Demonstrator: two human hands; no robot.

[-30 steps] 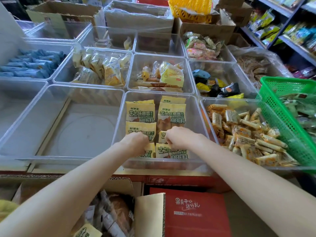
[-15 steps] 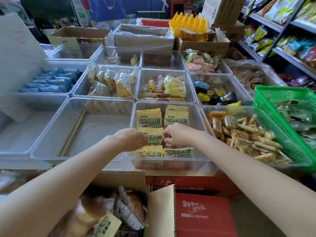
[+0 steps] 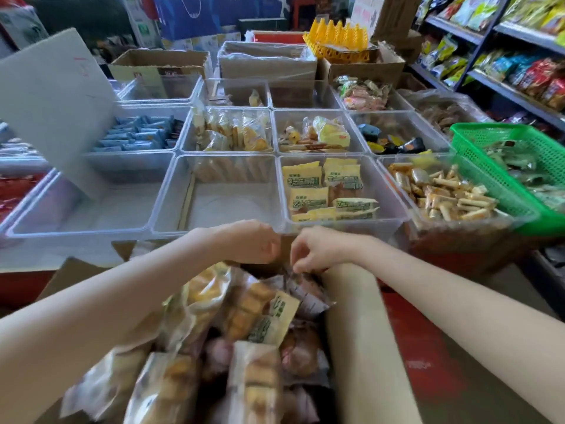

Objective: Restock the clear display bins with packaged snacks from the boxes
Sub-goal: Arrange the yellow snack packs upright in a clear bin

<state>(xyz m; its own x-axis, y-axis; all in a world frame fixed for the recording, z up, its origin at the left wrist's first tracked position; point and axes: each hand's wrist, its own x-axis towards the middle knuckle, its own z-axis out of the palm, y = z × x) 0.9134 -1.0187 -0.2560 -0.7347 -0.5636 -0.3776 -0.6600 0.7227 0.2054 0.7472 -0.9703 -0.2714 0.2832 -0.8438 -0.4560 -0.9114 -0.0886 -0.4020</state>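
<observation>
The fingers (image 3: 298, 264) of the right hand (image 3: 318, 249) are curling downward, tips just touching the wrappers at the top of the open box (image 3: 351, 316); whether they are pinching one cannot be told; the left hand (image 3: 253, 241) is hovering beside it, fingers loosely curled and holding nothing; both hands are hanging just in front of the clear bins; the box is brimming with packaged snacks (image 3: 244, 316), blurred; the yellow packets (image 3: 324, 191) are lying in rows inside the clear bin (image 3: 394, 206) straight ahead; the bin (image 3: 165, 203) to its left is standing beside it; a green basket (image 3: 477, 166) is leaning on the far right bin.
</observation>
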